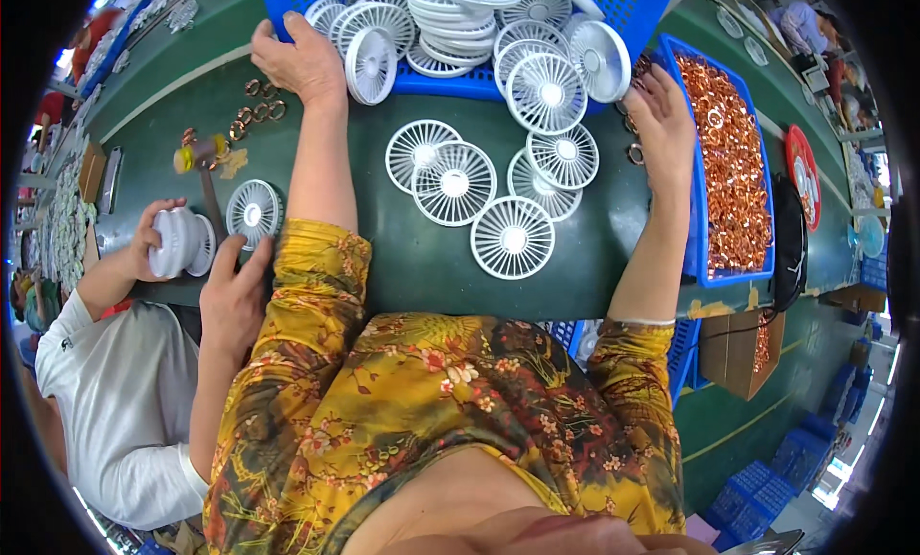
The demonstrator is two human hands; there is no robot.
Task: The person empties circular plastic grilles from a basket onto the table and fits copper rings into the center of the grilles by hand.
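Note:
A blue plastic basket at the far middle leans toward me, full of white round fan grilles. My left hand is closed on its left side. On the right side, my right hand holds the near corner with curled fingers, partly hidden at the tips. A grille and another, tilted one spill over the basket's near edge. Several more grilles lie overlapping on the green tabletop between my forearms.
A blue bin of copper-coloured rings stands at right, beside a black bag and red tray. Loose rings lie at left. A co-worker's hand holds a white part; a mallet and grille are near.

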